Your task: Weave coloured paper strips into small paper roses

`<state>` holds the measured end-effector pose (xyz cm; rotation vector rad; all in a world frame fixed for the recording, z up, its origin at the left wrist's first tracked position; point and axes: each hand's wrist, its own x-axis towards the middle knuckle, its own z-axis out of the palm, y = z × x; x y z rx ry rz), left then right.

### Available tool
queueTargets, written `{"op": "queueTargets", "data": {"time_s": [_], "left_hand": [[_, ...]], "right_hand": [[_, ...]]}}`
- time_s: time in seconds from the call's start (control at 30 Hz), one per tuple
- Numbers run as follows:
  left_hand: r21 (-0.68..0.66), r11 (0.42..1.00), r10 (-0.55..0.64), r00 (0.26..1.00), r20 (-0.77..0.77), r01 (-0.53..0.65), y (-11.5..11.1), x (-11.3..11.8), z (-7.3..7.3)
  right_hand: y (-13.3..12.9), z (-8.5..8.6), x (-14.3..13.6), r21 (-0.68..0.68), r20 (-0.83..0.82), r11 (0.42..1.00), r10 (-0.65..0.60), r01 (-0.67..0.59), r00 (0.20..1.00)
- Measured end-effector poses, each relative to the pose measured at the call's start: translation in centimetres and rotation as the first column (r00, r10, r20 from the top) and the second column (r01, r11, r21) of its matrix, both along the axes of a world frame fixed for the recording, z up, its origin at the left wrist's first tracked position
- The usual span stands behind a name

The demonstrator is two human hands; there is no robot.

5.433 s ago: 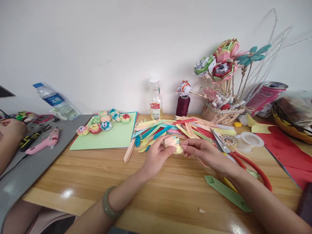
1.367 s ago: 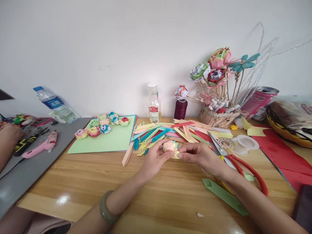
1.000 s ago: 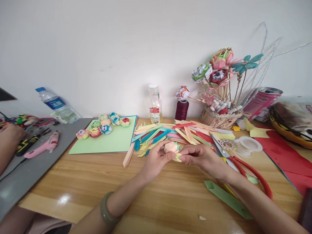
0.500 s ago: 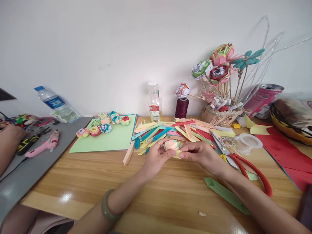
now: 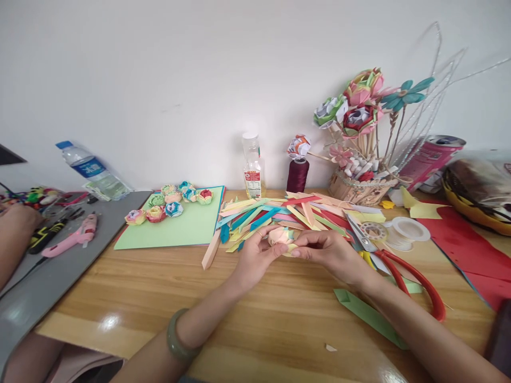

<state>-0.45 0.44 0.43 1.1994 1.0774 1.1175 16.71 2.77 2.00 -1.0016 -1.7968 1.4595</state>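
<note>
A small paper flower (image 5: 279, 235), peach with yellow and teal edges, is held between both hands above the wooden table. My left hand (image 5: 257, 256) pinches it from the left, thumb in front. From the right, my right hand (image 5: 325, 252) grips its lower yellow edge between thumb and fingers. Just behind the hands lies a heap of coloured paper strips (image 5: 255, 215). Several finished paper flowers (image 5: 173, 209) rest on a light green sheet (image 5: 179, 234) to the left. Red-handled scissors (image 5: 423, 282) lie beside my right forearm.
Behind the strips stand a clear bottle (image 5: 253, 170) and a dark thread spool (image 5: 297, 175). A basket (image 5: 361, 189) of paper flowers is at the back right, near ribbon rolls (image 5: 409, 230). At left are a pink glue gun (image 5: 75, 236), a water bottle (image 5: 90, 167) and another person's arm (image 5: 14, 234).
</note>
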Motion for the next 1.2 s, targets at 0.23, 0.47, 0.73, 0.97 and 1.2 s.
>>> {"op": "queueTargets", "data": {"time_s": [0.23,0.47,0.73,0.97,1.2], "left_hand": [[0.005,1.000,-0.011,1.000,-0.008,0.011,-0.1,0.2,0.0],[0.002,0.999,0.053,0.999,0.006,-0.053,0.0,0.0,-0.1],[-0.008,1.000,-0.018,1.000,0.009,0.018,-0.2,0.1,0.0],[0.007,1.000,-0.009,0.999,0.043,0.009,-0.2,0.1,0.1],[-0.207,0.978,0.008,0.978,0.209,0.036,0.0,-0.1,0.6]], "right_hand": [[-0.1,-0.5,-0.6,-0.005,0.076,0.994,-0.104,0.105,0.992],[0.0,0.1,-0.2,-0.028,0.006,1.000,0.011,-0.011,1.000],[0.2,-0.3,-0.2,-0.030,0.059,0.998,-0.045,0.047,0.997],[-0.4,0.3,-0.9,-0.102,-0.003,0.994,-0.049,0.048,0.999],[-0.6,1.3,-0.2,-0.043,-0.034,0.992,-0.116,0.115,0.993]]}}
